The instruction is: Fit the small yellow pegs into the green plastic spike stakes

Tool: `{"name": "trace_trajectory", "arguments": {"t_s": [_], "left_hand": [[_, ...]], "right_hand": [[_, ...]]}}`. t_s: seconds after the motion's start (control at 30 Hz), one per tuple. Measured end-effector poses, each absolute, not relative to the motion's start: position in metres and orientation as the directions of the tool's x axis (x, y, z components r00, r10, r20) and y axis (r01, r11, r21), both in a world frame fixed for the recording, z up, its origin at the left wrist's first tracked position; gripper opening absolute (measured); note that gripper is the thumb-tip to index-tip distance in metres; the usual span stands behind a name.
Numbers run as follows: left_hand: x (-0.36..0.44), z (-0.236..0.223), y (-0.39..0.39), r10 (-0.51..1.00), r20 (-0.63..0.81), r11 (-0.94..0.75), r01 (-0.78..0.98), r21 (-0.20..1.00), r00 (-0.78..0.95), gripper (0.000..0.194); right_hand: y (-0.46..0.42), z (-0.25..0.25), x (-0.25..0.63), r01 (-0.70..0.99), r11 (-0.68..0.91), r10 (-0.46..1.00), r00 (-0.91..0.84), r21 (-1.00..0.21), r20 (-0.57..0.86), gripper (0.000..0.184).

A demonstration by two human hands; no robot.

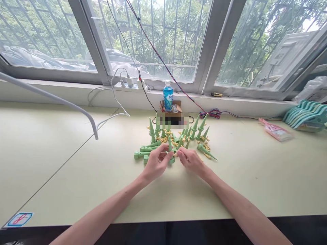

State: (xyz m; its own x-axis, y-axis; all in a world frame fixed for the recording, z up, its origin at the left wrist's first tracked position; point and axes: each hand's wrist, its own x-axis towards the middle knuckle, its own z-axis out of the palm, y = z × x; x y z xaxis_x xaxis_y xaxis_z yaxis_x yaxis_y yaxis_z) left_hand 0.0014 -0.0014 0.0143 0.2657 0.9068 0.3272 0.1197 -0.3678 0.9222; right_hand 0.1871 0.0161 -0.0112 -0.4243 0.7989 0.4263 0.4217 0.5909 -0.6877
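Observation:
My left hand (158, 160) is closed around a green plastic spike (170, 144), which stands point up with its wider base near the table. Beside it, my right hand (191, 159) has its fingers pinched together at the spike's side, where a small yellow piece (175, 154) shows at the fingertips. Several more green spikes (152, 131) stand upright behind my hands. Others, such as one green spike (206, 152) at the right, lie on their sides. Small yellow pieces (163, 139) are scattered among them.
A blue drink bottle (168, 97) stands by a small cardboard box (176, 108) at the window sill. Coiled red and blue wire (211, 113), a pink packet (276, 130) and teal plastic parts (304, 115) lie to the right. A white bar (56, 97) crosses the left side.

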Motion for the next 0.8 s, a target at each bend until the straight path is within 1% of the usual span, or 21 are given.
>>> {"name": "trace_trajectory", "arguments": {"t_s": [0.13,0.27,0.5,0.6,0.7,0.8], "left_hand": [[0.001,0.011,-0.001,0.89,0.368,-0.416,0.144,0.898,0.269,0.025],[0.0,0.007,0.0,0.866,0.406,-0.469,0.19,0.863,0.292,0.022],[-0.003,0.001,0.001,0.828,0.43,-0.533,0.269,0.802,0.359,0.019],[-0.003,0.003,0.0,0.832,0.421,-0.521,0.252,0.815,0.36,0.019],[-0.001,0.005,-0.001,0.861,0.398,-0.472,0.207,0.857,0.317,0.022],[0.001,0.008,-0.001,0.898,0.342,-0.395,0.167,0.903,0.277,0.025]], "right_hand": [[0.016,-0.012,0.187,0.428,0.612,0.785,-0.432,-0.665,0.444,0.039],[0.014,-0.01,0.187,0.442,0.613,0.784,-0.442,-0.655,0.436,0.04],[0.015,-0.008,0.186,0.468,0.611,0.785,-0.46,-0.638,0.415,0.041],[0.015,-0.009,0.186,0.473,0.611,0.786,-0.456,-0.635,0.417,0.041],[0.016,-0.01,0.186,0.48,0.603,0.796,-0.415,-0.637,0.441,0.04],[0.015,-0.01,0.186,0.46,0.594,0.804,-0.378,-0.661,0.46,0.03]]}}
